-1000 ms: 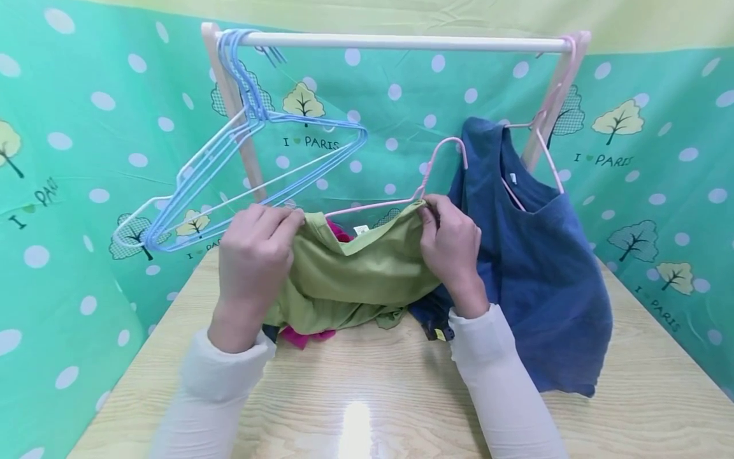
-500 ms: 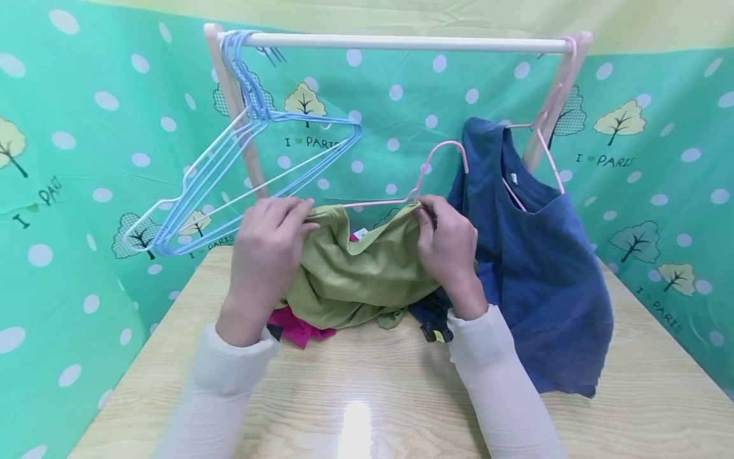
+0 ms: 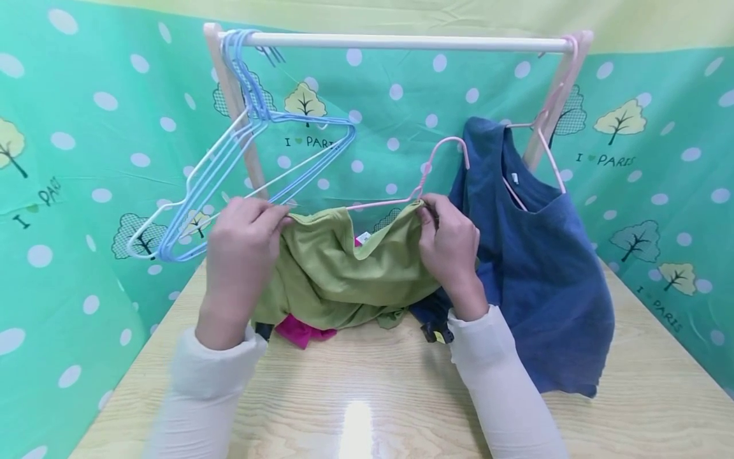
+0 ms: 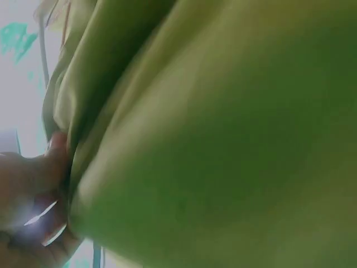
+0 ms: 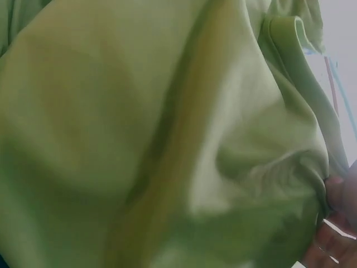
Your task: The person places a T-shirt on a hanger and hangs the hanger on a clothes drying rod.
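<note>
An olive-green top (image 3: pixel 355 284) is stretched between both hands above the table. My left hand (image 3: pixel 237 255) pinches its left shoulder; in the left wrist view, thumb and fingers (image 4: pixel 53 164) nip the fabric's edge. At the other side of the neckline, my right hand (image 3: pixel 453 242) pinches the fabric close below the hook of a pink hanger (image 3: pixel 378 204). The hanger's hook rises above the collar and one arm shows behind the neck opening; the rest is hidden by cloth. Green fabric (image 5: pixel 167 123) fills most of the right wrist view. A white label (image 3: pixel 363 238) shows inside the collar.
Several blue hangers (image 3: pixel 197 191) and a white one hang at the left of a rack's white rail (image 3: pixel 395 42). A navy sleeveless top (image 3: pixel 545 280) hangs at right on a pink hanger. Magenta cloth (image 3: pixel 304 331) and dark cloth (image 3: pixel 432 312) lie on the wooden table (image 3: pixel 321 401).
My left hand first shifted right toward the neckline, then back out left, drawing the green shoulder wider. The right hand has hardly moved; the pink hook tipped down slightly, then up again.
</note>
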A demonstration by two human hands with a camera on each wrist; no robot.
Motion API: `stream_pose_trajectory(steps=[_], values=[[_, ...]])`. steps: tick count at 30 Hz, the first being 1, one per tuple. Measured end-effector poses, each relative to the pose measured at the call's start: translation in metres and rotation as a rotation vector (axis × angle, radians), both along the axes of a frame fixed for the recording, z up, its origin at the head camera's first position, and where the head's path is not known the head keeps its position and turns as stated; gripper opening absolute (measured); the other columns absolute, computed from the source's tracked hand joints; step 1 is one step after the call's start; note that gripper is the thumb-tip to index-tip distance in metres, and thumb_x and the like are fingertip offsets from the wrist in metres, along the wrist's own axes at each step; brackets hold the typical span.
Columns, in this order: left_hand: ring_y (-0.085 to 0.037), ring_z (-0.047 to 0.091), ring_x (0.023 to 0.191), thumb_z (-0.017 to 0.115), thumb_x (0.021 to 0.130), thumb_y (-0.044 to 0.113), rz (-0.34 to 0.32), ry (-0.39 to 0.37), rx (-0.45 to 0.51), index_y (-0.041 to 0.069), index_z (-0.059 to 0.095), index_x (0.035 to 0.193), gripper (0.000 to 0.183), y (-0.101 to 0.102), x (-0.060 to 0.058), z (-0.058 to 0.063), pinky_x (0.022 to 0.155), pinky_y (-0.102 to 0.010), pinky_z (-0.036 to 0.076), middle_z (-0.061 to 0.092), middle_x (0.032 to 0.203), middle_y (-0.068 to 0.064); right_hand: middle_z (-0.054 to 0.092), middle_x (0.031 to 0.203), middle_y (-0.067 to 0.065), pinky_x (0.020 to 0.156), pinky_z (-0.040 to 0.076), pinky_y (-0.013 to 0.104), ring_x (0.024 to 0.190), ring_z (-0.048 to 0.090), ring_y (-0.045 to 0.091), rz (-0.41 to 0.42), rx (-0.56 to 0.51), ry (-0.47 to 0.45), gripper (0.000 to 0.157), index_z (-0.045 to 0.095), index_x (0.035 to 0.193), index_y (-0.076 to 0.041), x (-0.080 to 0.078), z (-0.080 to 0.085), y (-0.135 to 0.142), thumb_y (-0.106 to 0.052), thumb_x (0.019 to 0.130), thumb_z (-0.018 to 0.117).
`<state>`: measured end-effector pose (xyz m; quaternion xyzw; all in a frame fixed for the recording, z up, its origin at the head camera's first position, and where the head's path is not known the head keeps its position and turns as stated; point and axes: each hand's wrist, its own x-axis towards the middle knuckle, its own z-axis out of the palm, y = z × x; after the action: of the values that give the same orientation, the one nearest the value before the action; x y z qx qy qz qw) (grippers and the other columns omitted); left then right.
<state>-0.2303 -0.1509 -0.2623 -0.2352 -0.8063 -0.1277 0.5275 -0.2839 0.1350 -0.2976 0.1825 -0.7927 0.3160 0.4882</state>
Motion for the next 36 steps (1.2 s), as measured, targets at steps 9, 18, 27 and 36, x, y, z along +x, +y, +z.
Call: stream_pose_trajectory(steps=[9, 18, 27, 36], values=[[-0.040, 0.062, 0.082, 0.074, 0.091, 0.002, 0.004, 0.009, -0.076, -0.005, 0.077, 0.093, 0.008, 0.015, -0.005, -0.009, 0.066, -0.048, 0.050, 0.073, 0.092, -0.019, 0.076, 0.099, 0.012, 0.064, 0.056, 0.051, 0.083, 0.073, 0.030, -0.006, 0.035, 0.044, 0.013, 0.072, 0.107, -0.002, 0.006, 0.002, -0.008, -0.012, 0.101, 0.066], [-0.039, 0.062, 0.079, 0.072, 0.093, 0.004, 0.003, -0.008, -0.048, -0.006, 0.075, 0.093, 0.010, 0.025, -0.007, -0.013, 0.064, -0.045, 0.051, 0.071, 0.090, -0.019, 0.075, 0.099, 0.014, 0.063, 0.058, 0.047, 0.083, 0.073, 0.029, 0.038, 0.128, 0.070, 0.013, 0.071, 0.108, -0.001, 0.015, 0.004, -0.022, -0.010, 0.102, 0.063], [-0.039, 0.061, 0.078, 0.072, 0.093, 0.003, 0.012, -0.021, -0.013, -0.005, 0.074, 0.091, 0.009, 0.024, -0.007, -0.014, 0.067, -0.046, 0.052, 0.071, 0.089, -0.019, 0.070, 0.098, 0.018, 0.067, 0.054, 0.037, 0.080, 0.065, 0.026, 0.229, 0.103, 0.017, 0.020, 0.067, 0.116, 0.005, 0.011, 0.005, -0.019, -0.008, 0.101, 0.065], [-0.036, 0.059, 0.074, 0.071, 0.096, 0.007, 0.012, -0.013, 0.041, -0.004, 0.075, 0.092, 0.012, 0.016, -0.005, -0.010, 0.059, -0.044, 0.052, 0.071, 0.087, -0.017, 0.055, 0.089, 0.015, 0.069, 0.042, 0.036, 0.079, 0.050, 0.029, 0.253, 0.122, -0.020, 0.016, 0.071, 0.104, 0.004, 0.005, 0.003, -0.008, -0.011, 0.098, 0.070]])
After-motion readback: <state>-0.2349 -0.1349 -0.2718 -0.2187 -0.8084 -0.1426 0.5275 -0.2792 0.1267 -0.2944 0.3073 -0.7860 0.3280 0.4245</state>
